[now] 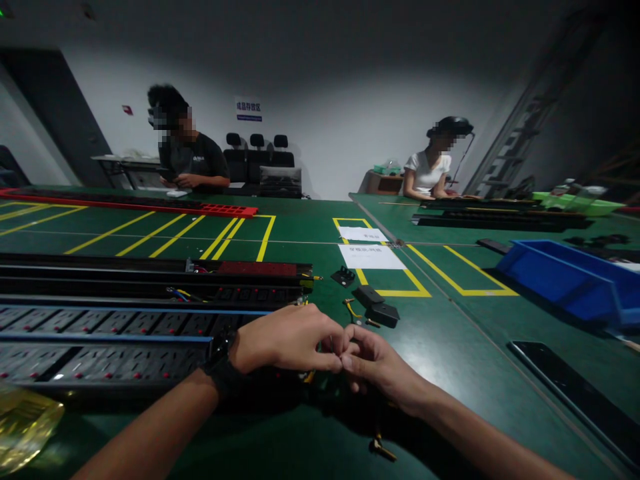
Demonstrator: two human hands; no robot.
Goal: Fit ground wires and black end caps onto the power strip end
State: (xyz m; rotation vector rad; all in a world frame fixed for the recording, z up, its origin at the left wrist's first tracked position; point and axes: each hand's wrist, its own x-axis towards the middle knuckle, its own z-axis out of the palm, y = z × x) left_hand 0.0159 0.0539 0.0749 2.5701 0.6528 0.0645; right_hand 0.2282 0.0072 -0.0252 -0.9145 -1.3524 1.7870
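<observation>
**Black socket strips partly made up, left of two hands working at a pinch**

Well left of the fingers, at the near edge, sits a shiny yellow wrapper (25,427). Between it and the fingers run two socket rows, the near row (160,360) and the far row (120,323), their black sockets in place with red spots showing. Beyond these, left of and farther off than the fingers, coloured wires (180,293) lie exposed along a black rail, near a dark red piece (260,269). The rows look well advanced, I judge; the wired rails look unfinished.

The left hand (287,337) comes in beside the row ends, and its fingers (327,361) meet those of the right hand (380,363). Both sets curl into a pinch, thumbs nearly touching; whether they are closed on some small part is hidden, so I cannot tell.

Just beyond the fingers, a black bracket (343,276), a yellow wire (353,308) and two black boxes, one (369,295) behind the other (383,314), rest apart from the strips on the green surface (460,353): unfitted, it seems. A brass-coloured piece (383,450) lies nearer than the fingers. Well to their right are a phone (580,393) and, farther off, a blue bin (565,280).
</observation>
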